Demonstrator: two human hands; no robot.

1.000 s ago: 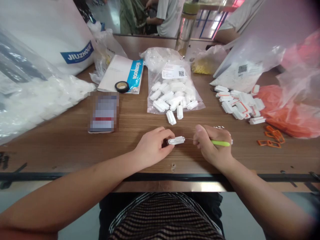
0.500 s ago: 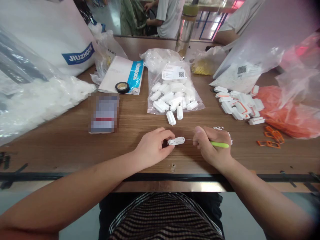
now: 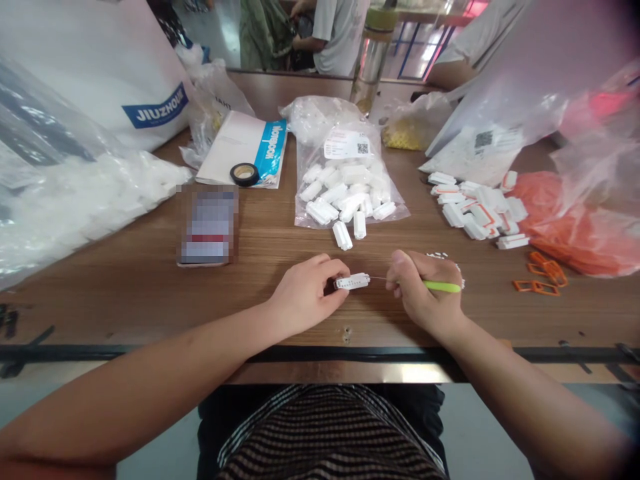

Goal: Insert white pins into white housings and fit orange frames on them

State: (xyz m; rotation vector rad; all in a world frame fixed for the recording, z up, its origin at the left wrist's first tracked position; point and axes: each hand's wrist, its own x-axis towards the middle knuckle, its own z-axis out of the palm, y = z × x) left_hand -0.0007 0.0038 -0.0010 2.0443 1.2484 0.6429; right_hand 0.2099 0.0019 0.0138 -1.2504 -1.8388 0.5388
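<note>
Between the thumb and fingers of my left hand (image 3: 311, 293) is a white plastic connector housing (image 3: 354, 282) with rows of small holes along its face. My right hand (image 3: 425, 287) grips a thin needle-like tool with a lime-green handle (image 3: 443, 287). The tool's fine metal shaft (image 3: 379, 278) points left at the connector's right end; whether its tip touches is too small to tell. Tiny white pieces (image 3: 438, 255) lie on the table just behind my right hand, partly hidden by it.
A clear bag of white connectors (image 3: 350, 187) lies ahead, with two loose ones (image 3: 343, 235) before it. Finished-looking white-and-orange connectors (image 3: 477, 210), orange frames (image 3: 547, 270) and an orange-filled bag (image 3: 575, 227) are right. A phone (image 3: 209, 227), tape roll (image 3: 245, 175) and notebook (image 3: 245, 147) sit left.
The green handle has shifted very slightly to the right in my right hand. My left hand and the connector stay practically where they were.
</note>
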